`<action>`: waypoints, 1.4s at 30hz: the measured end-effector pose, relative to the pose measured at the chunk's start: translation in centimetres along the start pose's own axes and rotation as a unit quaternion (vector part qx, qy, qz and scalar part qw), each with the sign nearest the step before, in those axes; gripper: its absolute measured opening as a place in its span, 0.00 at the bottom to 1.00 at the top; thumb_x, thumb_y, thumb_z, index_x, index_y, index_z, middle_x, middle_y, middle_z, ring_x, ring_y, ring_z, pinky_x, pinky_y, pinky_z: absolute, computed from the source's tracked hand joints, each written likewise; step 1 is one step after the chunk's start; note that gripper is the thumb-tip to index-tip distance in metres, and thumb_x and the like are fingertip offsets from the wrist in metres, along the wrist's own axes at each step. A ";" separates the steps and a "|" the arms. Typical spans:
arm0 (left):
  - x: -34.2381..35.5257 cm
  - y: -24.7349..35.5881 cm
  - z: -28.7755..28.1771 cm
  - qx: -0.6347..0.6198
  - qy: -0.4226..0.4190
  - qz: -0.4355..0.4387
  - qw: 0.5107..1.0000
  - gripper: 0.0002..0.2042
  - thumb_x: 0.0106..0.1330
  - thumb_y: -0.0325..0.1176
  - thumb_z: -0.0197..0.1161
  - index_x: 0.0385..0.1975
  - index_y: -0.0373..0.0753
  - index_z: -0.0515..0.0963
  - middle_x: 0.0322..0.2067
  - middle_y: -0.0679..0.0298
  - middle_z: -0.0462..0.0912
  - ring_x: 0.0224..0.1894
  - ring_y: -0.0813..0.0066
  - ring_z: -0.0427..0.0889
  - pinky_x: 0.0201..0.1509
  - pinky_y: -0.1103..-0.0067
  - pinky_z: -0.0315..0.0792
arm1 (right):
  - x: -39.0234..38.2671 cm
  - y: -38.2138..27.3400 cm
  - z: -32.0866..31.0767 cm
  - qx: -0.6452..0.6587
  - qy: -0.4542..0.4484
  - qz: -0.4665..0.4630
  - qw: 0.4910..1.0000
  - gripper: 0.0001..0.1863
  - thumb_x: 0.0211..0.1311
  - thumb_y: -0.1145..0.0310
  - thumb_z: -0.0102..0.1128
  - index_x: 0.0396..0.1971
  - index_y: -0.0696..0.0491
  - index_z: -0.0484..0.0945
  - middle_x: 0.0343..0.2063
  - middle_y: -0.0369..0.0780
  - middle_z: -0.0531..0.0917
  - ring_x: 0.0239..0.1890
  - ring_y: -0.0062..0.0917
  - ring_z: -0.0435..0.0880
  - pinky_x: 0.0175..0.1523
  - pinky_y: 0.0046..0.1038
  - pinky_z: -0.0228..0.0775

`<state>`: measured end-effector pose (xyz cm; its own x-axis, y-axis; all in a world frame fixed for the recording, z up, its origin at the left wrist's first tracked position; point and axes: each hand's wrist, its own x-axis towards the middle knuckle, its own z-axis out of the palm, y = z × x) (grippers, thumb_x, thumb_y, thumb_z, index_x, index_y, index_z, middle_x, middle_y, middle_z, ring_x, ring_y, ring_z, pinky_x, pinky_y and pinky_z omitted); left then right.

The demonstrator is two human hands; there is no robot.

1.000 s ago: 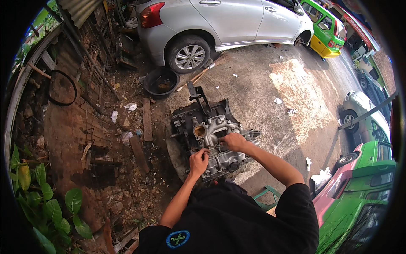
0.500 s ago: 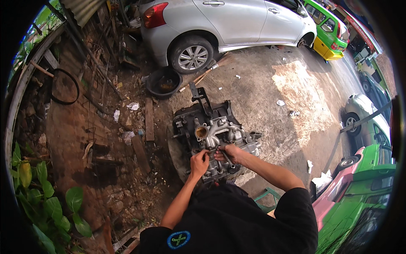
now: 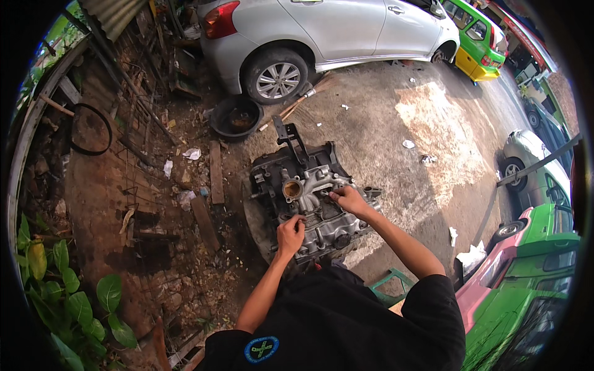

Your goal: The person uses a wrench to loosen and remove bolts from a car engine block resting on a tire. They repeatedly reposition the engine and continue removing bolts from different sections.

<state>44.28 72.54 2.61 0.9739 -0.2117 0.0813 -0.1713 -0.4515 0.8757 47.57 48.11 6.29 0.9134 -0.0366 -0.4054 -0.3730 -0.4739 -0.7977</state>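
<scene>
A car engine (image 3: pixel 337 230) lies in front of me on the ground, with a silver intake manifold (image 3: pixel 318 179) across its top. The manifold's round throat (image 3: pixel 292 189) faces up. My left hand (image 3: pixel 289 235) is closed at the near left side of the engine, thumb and fingers pinched together just below the throat. My right hand (image 3: pixel 349 201) is closed over the right part of the manifold, its fingertips curled down against the metal. Whatever either hand pinches is too small or hidden to name. A black metal bracket (image 3: pixel 291 139) sticks up from the engine's far side.
Beyond the engine stand a black tub (image 3: pixel 236 117), a broom (image 3: pixel 297 106) and a parked silver car (image 3: pixel 334 37). A green plastic stool (image 3: pixel 396 285) is by my right side. Wooden planks (image 3: pixel 216 173) and litter lie left; leafy plants (image 3: pixel 80 306) grow at lower left.
My right hand has moved away from my left, up and to the right over the manifold. My left hand has stayed nearly in place. More of the engine's near side now shows.
</scene>
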 end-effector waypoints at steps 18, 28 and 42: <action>-0.1 0.0 -0.2 0.013 -0.013 0.008 1.000 0.06 0.66 0.26 0.60 0.37 0.36 0.83 0.24 0.53 0.83 0.26 0.57 0.84 0.30 0.70 0.75 | 1.9 1.9 -0.6 -0.265 -0.078 -0.241 0.931 0.19 0.62 0.58 0.66 0.48 0.55 0.82 0.37 0.52 0.86 0.42 0.50 0.84 0.48 0.45 0.76; 0.0 0.1 -0.2 0.018 -0.005 0.023 1.000 0.06 0.65 0.25 0.60 0.36 0.36 0.83 0.24 0.54 0.83 0.26 0.58 0.84 0.30 0.70 0.74 | 3.4 1.4 -0.1 -0.313 -0.117 -0.227 0.915 0.18 0.61 0.64 0.65 0.52 0.49 0.82 0.42 0.45 0.87 0.47 0.44 0.85 0.51 0.44 0.77; 0.1 -0.2 0.0 0.010 0.001 0.029 1.000 0.06 0.65 0.26 0.60 0.36 0.37 0.83 0.24 0.55 0.83 0.25 0.59 0.84 0.29 0.71 0.74 | 1.9 1.1 0.7 -0.337 -0.100 -0.215 0.911 0.16 0.66 0.60 0.62 0.50 0.51 0.82 0.38 0.48 0.87 0.43 0.46 0.86 0.48 0.46 0.78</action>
<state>44.38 72.61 2.43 0.9626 -0.2367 0.1317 -0.2296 -0.4553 0.8602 48.75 48.10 4.32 0.8783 0.4092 -0.2472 0.2592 -0.8420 -0.4731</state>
